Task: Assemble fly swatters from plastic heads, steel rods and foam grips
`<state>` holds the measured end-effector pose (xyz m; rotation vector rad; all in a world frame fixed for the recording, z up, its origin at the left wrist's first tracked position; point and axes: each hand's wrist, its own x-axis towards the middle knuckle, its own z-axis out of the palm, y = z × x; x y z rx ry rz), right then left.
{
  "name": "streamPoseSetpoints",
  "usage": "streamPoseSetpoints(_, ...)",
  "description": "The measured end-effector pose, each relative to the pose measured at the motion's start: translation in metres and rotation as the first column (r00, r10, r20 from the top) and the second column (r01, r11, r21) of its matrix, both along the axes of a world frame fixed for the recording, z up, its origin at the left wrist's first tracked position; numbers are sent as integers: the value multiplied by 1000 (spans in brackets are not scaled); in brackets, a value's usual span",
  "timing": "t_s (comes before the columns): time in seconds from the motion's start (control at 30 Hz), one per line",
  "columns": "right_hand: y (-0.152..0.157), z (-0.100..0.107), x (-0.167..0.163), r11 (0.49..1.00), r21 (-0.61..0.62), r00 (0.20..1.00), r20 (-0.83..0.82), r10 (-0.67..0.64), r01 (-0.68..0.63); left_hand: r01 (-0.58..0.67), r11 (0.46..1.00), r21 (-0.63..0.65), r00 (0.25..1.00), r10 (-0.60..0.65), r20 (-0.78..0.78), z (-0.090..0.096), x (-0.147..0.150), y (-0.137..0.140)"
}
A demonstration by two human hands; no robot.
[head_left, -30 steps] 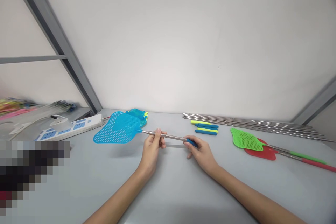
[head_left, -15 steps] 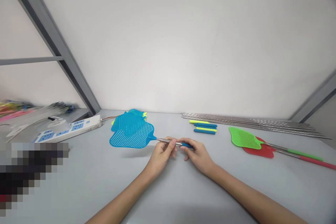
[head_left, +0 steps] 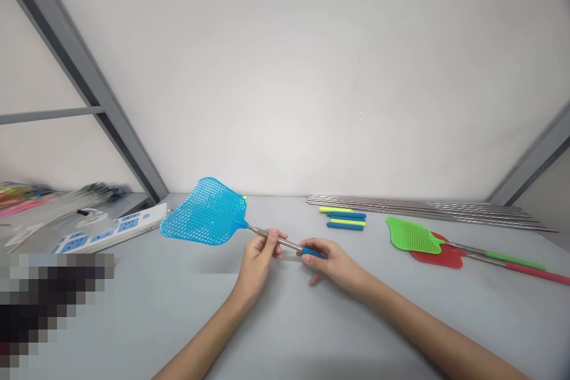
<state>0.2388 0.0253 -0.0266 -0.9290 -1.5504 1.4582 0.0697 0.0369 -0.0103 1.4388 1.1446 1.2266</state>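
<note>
Several rods (head_left: 401,211) and handles (head_left: 345,226) lie beyond both hands' fingers (head_left: 271,239) (head_left: 317,243), which grip the blue swatter (head_left: 209,212).

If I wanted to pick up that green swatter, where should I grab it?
Probably by its green handle, from above: it is slim and straight, pointing right, and the red handle lies close along its near side.

From far off, I see a long white plastic power strip (head_left: 114,231) with blue sockets. A slanting grey metal post (head_left: 97,84) stands behind it by a pale wall (head_left: 276,83), and a blurry, many-coloured pile (head_left: 27,196) lies farther left.
</note>
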Motion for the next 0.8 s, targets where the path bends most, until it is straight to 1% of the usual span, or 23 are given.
streamPoseSetpoints(0.07, -1, 4, 3, 998, -64, 1000, -8, 18, -19, -50, 999, 21, 998, 49, 25, 2, -4, 2)
streamPoseSetpoints(0.13, -3, 6, 3, 993, -116, 999, -35, 21, -25, -72, 997, 39, 997, 70, 44, 4, -7, 4)
streamPoseSetpoints(0.27, -6, 8, -1, 984, -170, 992, -121, 29, -50, -53, 998, 29, 998, 51, 36, 6, -8, 5)
streamPoseSetpoints(0.37, -8, 11, -2, 975, -214, 994, -101, 41, -61, -24, 1000, 10, 999, 23, 42, 7, -7, 4)
streamPoseSetpoints(0.43, -9, 13, -1, 966, -239, 995, -26, 98, -101, -18, 1000, -3, 998, 18, 53, 7, -6, 3)
streamPoseSetpoints(0.5, -10, 13, 0, 954, -249, 982, 41, 185, -169, -25, 1000, -19, 998, 26, 58, 8, -5, 2)
streamPoseSetpoints(0.6, -13, 12, 0, 935, -242, 957, 72, 282, -258, 10, 1000, -29, 997, -7, 80, 9, -4, 1)
streamPoseSetpoints(0.67, -16, 10, -3, 923, -252, 952, 18, 304, -290, 81, 996, -36, 990, -76, 122, 9, -4, 0)
streamPoseSetpoints(0.7, -18, 9, -5, 916, -266, 953, -36, 301, -299, 119, 992, -39, 983, -113, 143, 9, -4, -1)
streamPoseSetpoints(0.8, -24, 7, -13, 880, -345, 933, -265, 243, -327, 225, 971, -76, 959, -207, 192, 9, -2, -4)
